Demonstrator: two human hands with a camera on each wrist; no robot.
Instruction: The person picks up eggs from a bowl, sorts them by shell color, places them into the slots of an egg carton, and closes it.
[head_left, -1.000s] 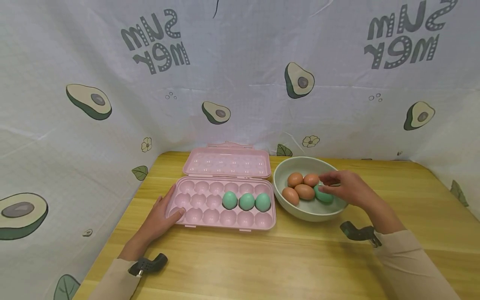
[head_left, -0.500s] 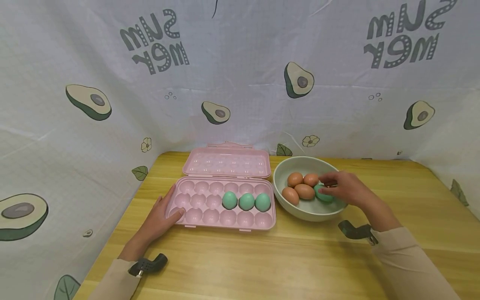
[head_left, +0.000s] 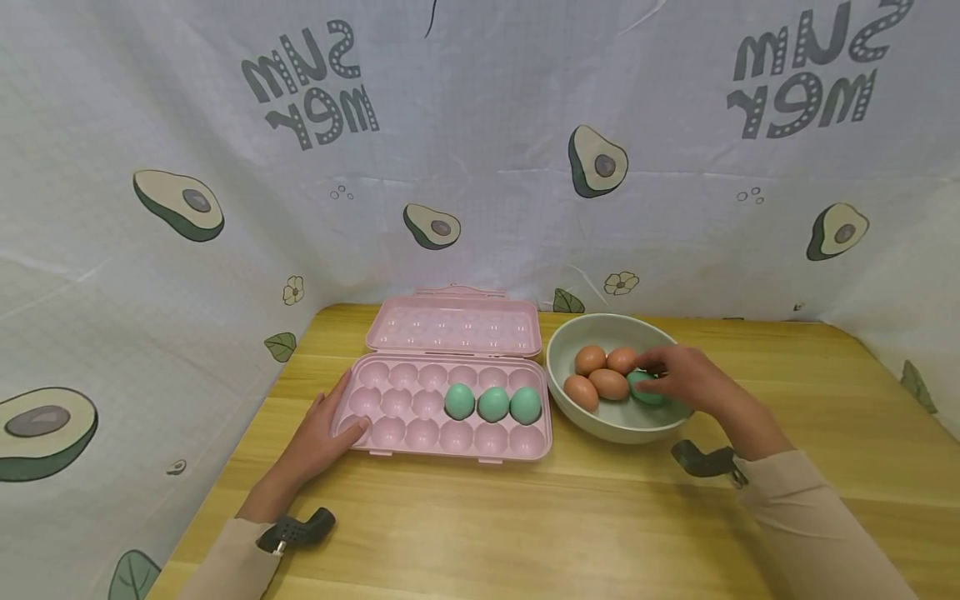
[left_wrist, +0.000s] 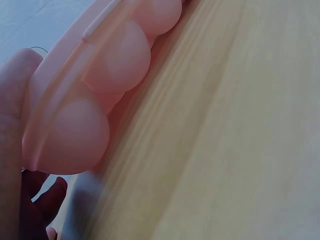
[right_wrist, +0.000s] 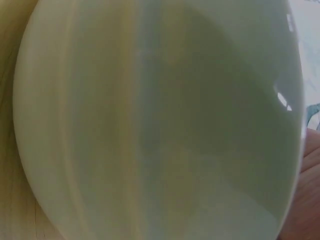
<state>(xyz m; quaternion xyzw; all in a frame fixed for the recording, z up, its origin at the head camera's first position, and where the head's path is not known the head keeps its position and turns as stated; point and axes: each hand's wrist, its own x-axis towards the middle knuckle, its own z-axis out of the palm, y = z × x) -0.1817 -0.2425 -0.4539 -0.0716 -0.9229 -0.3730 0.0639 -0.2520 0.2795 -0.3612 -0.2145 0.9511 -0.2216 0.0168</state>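
So, from the head camera, the right hand comes in from the right, wrist bent over the rim of the pale green bowl, palm down. Its fingers are narrow, thumb on the near side and the others curved over the far side, pinching the green egg. That egg lies inside the bowl, on the right, partly covered by the thumb, with four brown eggs grouped to its left. The left hand reaches up from the lower left and grips the end of the pink egg tray, thumb over the front corner and fingers along the side. Three more green eggs sit in the right half of the tray's middle row. The lid is folded back behind it, all on a wooden table.

Left wrist view: the thumb is up against the tray's rim, with a couple of bent fingertips showing below the corner. Rounded cup undersides run off towards the top.

Right wrist view: mostly just the bowl's outside, kinda blurry. Only a bit of hand pokes out past the rim at the right edge, so I can't tell the grip from that angle.
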